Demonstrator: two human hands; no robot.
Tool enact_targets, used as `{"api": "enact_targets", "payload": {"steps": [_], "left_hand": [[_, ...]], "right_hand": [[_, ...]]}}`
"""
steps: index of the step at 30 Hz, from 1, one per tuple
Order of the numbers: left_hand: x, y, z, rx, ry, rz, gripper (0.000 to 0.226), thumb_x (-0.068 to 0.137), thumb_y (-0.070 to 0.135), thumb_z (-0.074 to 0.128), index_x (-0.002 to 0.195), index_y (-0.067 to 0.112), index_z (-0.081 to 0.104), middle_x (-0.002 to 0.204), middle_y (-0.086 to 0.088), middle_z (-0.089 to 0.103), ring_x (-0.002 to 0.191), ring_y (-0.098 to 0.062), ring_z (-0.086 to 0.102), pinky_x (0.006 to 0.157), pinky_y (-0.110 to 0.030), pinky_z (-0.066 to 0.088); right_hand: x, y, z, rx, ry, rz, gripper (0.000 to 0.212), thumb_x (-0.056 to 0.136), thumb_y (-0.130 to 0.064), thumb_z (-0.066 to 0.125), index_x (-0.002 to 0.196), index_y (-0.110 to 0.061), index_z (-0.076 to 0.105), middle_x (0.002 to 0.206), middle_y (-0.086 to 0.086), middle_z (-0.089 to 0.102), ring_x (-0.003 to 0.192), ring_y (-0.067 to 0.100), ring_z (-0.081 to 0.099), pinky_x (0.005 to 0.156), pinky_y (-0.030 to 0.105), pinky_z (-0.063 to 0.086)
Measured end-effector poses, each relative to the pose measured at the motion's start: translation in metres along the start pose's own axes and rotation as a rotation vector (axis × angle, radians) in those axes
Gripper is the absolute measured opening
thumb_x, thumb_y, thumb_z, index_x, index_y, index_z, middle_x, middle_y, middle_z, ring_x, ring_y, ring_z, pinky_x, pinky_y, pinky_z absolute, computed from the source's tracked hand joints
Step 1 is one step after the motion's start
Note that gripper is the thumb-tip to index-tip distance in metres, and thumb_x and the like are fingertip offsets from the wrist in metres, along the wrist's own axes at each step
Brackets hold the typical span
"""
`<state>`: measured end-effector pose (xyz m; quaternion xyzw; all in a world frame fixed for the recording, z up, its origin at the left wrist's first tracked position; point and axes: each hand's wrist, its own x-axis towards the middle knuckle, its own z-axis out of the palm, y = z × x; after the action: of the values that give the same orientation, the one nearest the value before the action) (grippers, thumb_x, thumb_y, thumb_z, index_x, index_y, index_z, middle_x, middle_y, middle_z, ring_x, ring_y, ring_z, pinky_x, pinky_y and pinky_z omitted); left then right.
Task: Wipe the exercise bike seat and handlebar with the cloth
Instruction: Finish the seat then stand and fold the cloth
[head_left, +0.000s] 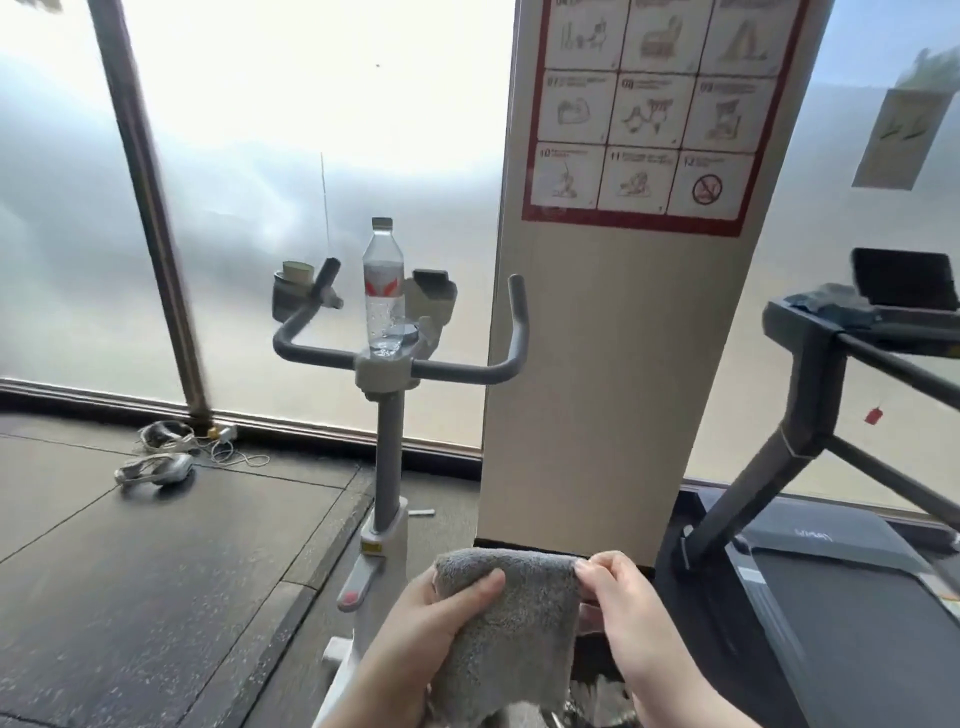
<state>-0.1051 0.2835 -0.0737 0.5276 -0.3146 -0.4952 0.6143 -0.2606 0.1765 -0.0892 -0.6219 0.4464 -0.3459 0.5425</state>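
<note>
A person holds a grey cloth (511, 618) in both hands, low in the view, in front of an exercise bike.

Far to the left of the grip, on the dark floor (156, 561), lies a tangle of white cables (176, 449) near the foot of a dark window post (150, 208). Frosted glass (291, 130) fills the wall behind.

The left hand (415, 631) has the cloth's left edge in its grip: the thumb lies curled across the front of the fabric and the fingers are hidden behind it. The cloth hangs folded between the two hands, its top edge level and its lower part drooping out of view.

Just left of and above the left grip stands the bike's white frame (374, 545), with a grey stem (387, 457) rising to the grey handlebar (395, 358). The handlebar is well above the grip and apart from the cloth. A clear water bottle (384, 291) stands upright at the handlebar's middle. The seat cannot be made out.

The right hand (628, 623) pinches the cloth's top right corner between thumb and fingertips (587, 571).

Above the right grip rises a beige pillar (597, 364) bearing a red-bordered notice (654, 114) of small pictures, too blurred to read.

Right of the grip stands a dark treadmill (831, 597), with a dark cloth-like bundle (826, 306) on its console.
</note>
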Motion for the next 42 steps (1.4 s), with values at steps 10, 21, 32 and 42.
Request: {"api": "enact_targets", "payload": {"steps": [10, 21, 32, 42], "left_hand": [[0.168, 0.058, -0.020, 0.117, -0.005, -0.101, 0.035, 0.071, 0.035, 0.073, 0.098, 0.013, 0.073, 0.096, -0.010, 0.075, 0.090, -0.022, 0.071, 0.080, -0.033, 0.057], [0.260, 0.092, 0.014, -0.101, 0.061, -0.309, 0.039, 0.093, 0.043, 0.047, 0.115, 0.014, 0.063, 0.114, -0.013, 0.068, 0.103, -0.032, 0.064, 0.088, -0.057, 0.050], [0.336, 0.236, -0.015, 0.019, 0.145, 0.124, 0.023, 0.089, 0.007, 0.055, 0.111, 0.013, 0.058, 0.091, -0.013, 0.066, 0.070, -0.024, 0.065, 0.052, -0.031, 0.057], [0.361, 0.121, -0.056, 0.790, 0.538, 0.222, 0.048, 0.080, 0.008, 0.062, 0.126, 0.018, 0.048, 0.118, -0.014, 0.056, 0.112, -0.029, 0.052, 0.100, -0.043, 0.042]], "right_hand": [[0.160, -0.037, 0.025, -0.095, 0.159, -0.096, 0.022, 0.096, -0.029, 0.046, 0.079, -0.015, 0.043, 0.070, -0.002, 0.046, 0.069, 0.015, 0.045, 0.069, 0.032, 0.041], [0.264, -0.098, 0.016, 0.169, -0.226, -0.052, 0.033, 0.086, -0.002, 0.062, 0.114, -0.011, 0.047, 0.105, 0.011, 0.060, 0.090, 0.019, 0.064, 0.071, 0.028, 0.054], [0.359, -0.190, 0.056, 0.613, -0.385, -0.336, 0.049, 0.093, 0.010, 0.041, 0.128, -0.023, 0.046, 0.126, 0.012, 0.057, 0.104, 0.026, 0.062, 0.085, 0.043, 0.055], [0.341, -0.083, 0.082, -0.328, -0.102, -0.396, 0.032, 0.084, 0.002, 0.054, 0.112, -0.011, 0.061, 0.118, 0.000, 0.060, 0.110, 0.016, 0.055, 0.092, 0.017, 0.038]]}}
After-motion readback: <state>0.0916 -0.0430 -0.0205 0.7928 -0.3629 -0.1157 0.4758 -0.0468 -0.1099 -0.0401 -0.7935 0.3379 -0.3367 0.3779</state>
